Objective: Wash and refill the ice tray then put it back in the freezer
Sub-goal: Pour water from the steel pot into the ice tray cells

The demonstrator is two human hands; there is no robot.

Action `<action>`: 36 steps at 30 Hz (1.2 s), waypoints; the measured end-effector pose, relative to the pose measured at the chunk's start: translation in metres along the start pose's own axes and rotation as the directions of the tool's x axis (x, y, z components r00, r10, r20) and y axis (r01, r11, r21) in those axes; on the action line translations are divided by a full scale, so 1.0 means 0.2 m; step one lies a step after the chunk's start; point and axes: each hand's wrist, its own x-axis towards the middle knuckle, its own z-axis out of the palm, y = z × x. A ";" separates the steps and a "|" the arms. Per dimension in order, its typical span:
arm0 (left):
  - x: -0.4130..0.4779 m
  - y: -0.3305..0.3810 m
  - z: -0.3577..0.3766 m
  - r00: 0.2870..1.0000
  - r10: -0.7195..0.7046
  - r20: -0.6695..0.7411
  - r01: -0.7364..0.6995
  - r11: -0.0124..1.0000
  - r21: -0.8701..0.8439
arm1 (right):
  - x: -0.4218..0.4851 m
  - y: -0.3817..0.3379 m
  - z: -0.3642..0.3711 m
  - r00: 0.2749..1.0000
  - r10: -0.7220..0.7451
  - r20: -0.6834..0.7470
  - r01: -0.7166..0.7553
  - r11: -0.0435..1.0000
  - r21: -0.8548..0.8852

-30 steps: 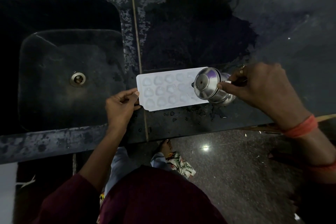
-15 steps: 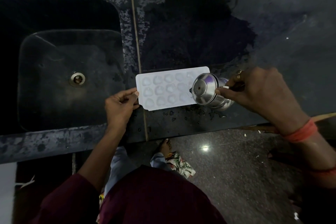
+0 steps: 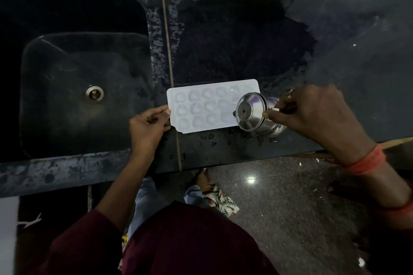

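At centre frame, the pot (image 3: 250,111) gripped by the right hand (image 3: 317,118) has been brought lower over the tray (image 3: 201,105), pinched by the left hand (image 3: 147,127); refilling is judged underway.

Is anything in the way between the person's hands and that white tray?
Nothing visible. The left hand pinches the ice tray at its left end; the right hand holds a steel cup tilted over its right end.
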 end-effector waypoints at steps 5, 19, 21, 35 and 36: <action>0.00 0.00 0.00 1.000 0.009 0.003 -0.009 1.000 0.011 | -0.01 0.00 0.00 1.000 0.005 0.014 -0.005 1.000 0.011; 0.00 0.00 0.00 1.000 0.004 -0.004 -0.004 1.000 0.018 | -0.02 0.01 -0.05 0.999 -0.017 -0.034 0.020 0.995 0.095; -0.01 0.01 0.00 1.000 0.006 -0.002 -0.006 1.000 0.020 | -0.02 0.01 -0.06 0.998 -0.035 -0.042 0.039 0.994 0.099; 0.01 -0.01 -0.01 1.000 -0.001 0.014 0.001 1.000 -0.006 | 0.00 -0.11 -0.03 0.999 -0.043 -0.012 0.044 0.997 0.061; 0.01 -0.01 -0.01 1.000 -0.003 0.014 0.003 1.000 -0.005 | 0.00 -0.12 -0.03 0.999 -0.049 -0.011 0.050 0.997 0.053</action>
